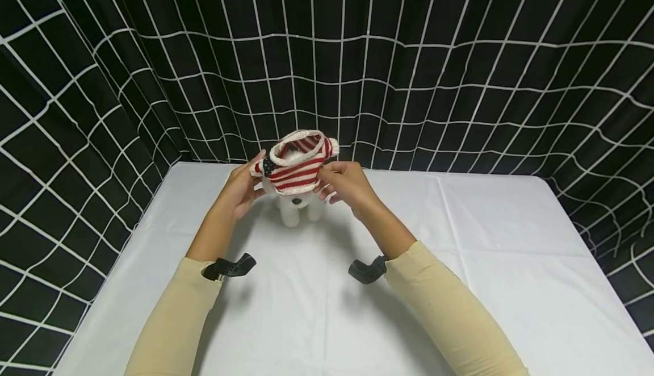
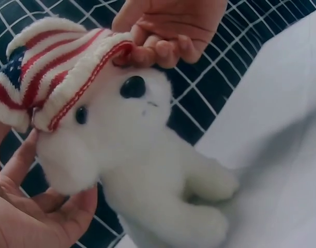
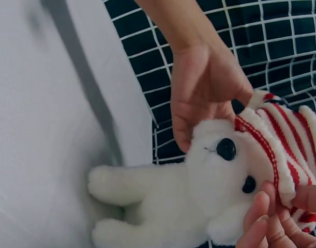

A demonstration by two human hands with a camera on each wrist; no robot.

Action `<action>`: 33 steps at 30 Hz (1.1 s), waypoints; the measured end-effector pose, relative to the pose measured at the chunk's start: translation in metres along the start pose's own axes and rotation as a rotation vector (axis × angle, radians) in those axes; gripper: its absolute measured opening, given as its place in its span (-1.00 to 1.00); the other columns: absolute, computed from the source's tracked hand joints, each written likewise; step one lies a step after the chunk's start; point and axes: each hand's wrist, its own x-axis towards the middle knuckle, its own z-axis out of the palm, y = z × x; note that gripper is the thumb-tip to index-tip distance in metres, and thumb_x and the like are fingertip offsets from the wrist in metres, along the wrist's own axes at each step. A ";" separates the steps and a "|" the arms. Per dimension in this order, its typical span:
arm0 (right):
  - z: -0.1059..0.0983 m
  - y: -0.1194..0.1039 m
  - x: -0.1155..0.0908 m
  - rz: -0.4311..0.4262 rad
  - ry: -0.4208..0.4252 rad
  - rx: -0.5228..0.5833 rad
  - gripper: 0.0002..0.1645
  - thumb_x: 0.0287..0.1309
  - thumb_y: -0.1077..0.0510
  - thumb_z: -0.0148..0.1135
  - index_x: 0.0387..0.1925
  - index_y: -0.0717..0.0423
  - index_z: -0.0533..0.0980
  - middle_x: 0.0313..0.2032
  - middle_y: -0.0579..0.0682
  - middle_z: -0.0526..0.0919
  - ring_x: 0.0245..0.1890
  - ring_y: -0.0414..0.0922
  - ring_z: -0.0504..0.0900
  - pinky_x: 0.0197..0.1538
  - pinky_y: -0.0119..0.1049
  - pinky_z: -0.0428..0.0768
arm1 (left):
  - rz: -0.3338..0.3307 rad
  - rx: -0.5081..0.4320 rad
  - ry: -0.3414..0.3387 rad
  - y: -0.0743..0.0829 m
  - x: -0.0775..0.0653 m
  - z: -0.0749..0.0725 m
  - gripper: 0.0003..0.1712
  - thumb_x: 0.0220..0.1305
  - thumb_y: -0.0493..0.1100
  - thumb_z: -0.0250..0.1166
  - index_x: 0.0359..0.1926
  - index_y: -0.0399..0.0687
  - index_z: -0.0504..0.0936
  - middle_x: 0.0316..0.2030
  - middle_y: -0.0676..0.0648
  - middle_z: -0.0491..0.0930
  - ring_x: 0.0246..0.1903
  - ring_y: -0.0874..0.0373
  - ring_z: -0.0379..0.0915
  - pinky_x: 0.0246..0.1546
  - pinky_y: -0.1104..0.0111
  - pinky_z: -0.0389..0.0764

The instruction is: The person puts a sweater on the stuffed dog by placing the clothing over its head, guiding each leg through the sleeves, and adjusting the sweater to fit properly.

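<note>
A small knitted sweater [image 1: 298,174], striped red and white with a dark blue starred patch, covers the top of a white plush dog's head. The plush dog [image 2: 147,160] stands on its legs, its black nose and eyes showing below the red-edged hem. My left hand [image 1: 240,191] holds the sweater at the patch-side sleeve, its lower fingers beside the dog's ear. On the other side, my right hand [image 1: 349,186] pinches the hem between thumb and finger, clearly seen in the right wrist view [image 3: 276,217]. The white-rimmed lower opening and neck opening both show.
A white cloth covers the table [image 1: 485,262], with fold creases on the right. Behind and beside it hangs a black curtain [image 1: 409,69] with a white grid. Black wrist mounts [image 1: 237,265] project from both sleeve cuffs.
</note>
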 end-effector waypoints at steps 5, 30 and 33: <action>0.002 0.000 0.001 -0.007 0.027 0.004 -0.79 0.33 0.15 0.14 -0.27 0.22 0.60 -0.45 0.01 0.69 -0.55 -0.15 0.67 -0.41 -0.26 0.62 | 0.025 -0.034 -0.036 0.003 0.000 0.004 -0.74 0.54 -0.13 0.10 -0.30 0.11 0.67 -0.23 0.12 0.59 -0.06 0.24 0.39 -0.02 0.28 0.40; 0.006 0.031 -0.018 -0.340 0.266 -0.514 -0.73 0.34 0.09 0.21 -0.30 0.21 0.69 -0.47 0.04 0.73 -0.53 -0.09 0.65 -0.47 -0.22 0.53 | -0.143 -0.324 0.034 -0.057 -0.031 -0.008 -0.64 0.65 0.01 -0.21 0.08 -0.14 0.36 -0.27 -0.07 0.65 -0.25 0.10 0.70 -0.10 0.24 0.71; 0.011 0.022 -0.025 -0.660 0.378 -0.728 -0.84 0.28 0.15 0.28 -0.26 0.17 0.68 -0.35 0.02 0.73 -0.37 -0.07 0.64 -0.37 -0.17 0.60 | -0.159 -0.357 -0.016 -0.062 -0.039 -0.003 -0.61 0.67 -0.02 -0.25 0.07 -0.19 0.40 -0.23 -0.10 0.69 -0.17 0.06 0.71 0.02 0.19 0.67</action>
